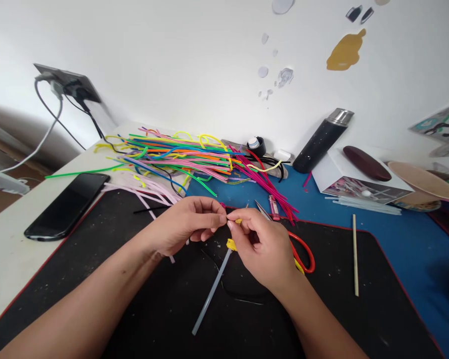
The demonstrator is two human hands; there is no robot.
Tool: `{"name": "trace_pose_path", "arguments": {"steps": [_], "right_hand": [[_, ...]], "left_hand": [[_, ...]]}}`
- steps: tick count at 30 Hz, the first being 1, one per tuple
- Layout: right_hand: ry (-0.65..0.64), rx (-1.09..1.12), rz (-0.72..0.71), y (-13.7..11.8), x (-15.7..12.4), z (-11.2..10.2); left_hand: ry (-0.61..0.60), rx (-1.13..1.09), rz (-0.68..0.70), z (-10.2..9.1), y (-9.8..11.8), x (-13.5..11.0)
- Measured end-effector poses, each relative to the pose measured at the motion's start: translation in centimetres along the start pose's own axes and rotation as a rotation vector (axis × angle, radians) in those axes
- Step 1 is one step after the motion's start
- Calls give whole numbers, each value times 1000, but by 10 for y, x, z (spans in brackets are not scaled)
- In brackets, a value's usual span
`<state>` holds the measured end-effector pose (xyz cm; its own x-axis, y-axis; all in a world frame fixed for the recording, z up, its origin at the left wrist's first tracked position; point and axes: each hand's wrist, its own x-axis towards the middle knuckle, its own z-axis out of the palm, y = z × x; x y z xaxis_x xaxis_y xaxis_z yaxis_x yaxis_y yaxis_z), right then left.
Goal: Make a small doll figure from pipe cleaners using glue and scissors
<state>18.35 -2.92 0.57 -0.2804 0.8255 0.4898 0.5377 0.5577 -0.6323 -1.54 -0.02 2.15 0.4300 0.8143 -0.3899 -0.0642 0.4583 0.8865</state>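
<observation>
My left hand (196, 219) and my right hand (264, 247) meet over the black mat (153, 319), thumbs and index fingertips pinched close together. Whatever lies between the fingertips is too small to make out. Below my right fingers a yellow piece (231, 245) shows, with a translucent glue stick (211, 294) running from it toward me. Most of the yellow piece is hidden by my right hand. Scissors with red-orange handles (310, 257) lie partly under that hand, their blades (262, 210) pointing away. Beside the blades rests a small pink lighter (274, 208).
Many colourful pipe cleaners (179, 154) are heaped at the back, with magenta ones (269, 187) alongside. A phone (67, 207) lies at left. Toward the right are a black flask (322, 142), a white box (359, 174), spare glue sticks (366, 204) and a thin wooden stick (355, 254).
</observation>
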Motion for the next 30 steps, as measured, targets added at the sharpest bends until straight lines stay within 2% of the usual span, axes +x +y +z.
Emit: {"name": "trace_pose_path", "arguments": {"steps": [9, 30], "right_hand": [[-19, -21, 21, 0, -1, 0], [-60, -65, -32, 3, -1, 1]], "left_hand": [[5, 14, -9, 0, 1, 0], [8, 79, 9, 0, -1, 1]]}}
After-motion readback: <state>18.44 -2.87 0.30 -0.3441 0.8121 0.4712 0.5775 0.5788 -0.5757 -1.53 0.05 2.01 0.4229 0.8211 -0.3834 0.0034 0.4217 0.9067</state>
